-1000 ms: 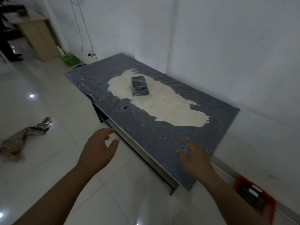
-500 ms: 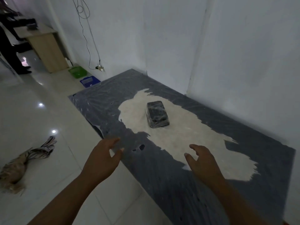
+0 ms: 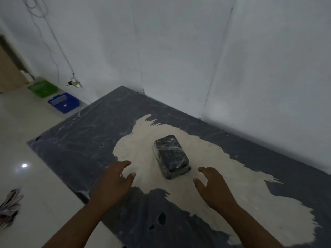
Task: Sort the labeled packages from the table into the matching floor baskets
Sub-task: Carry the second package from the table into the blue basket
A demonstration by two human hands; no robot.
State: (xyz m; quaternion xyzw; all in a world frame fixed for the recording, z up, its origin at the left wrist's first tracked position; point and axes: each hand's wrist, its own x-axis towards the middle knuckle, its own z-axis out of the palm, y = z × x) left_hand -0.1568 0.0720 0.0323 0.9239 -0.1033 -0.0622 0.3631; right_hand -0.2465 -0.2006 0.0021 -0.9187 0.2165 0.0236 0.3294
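Fingers [image 3: 128,162] on both my hands were spread wide and empty, flanking the wrapped package [image 3: 171,156] lying mid-worktop [image 3: 75,140]. I judged the pickup pending: close in, grip its sides, read its label.

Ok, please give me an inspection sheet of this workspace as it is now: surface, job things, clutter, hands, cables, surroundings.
Surface: table with a dark cover, worn through to a pale patch in the middle, with small holes.
Job things: one dark wrapped package on the pale patch; no label readable. Green basket and blue basket on the floor by the wall.
Clutter: cloth on the floor, left.
Hands: left hand and right hand open, either side of the package, not touching it.
Cables: wire hanging down the wall to a plug.
Surroundings: white walls, glossy tiled floor.
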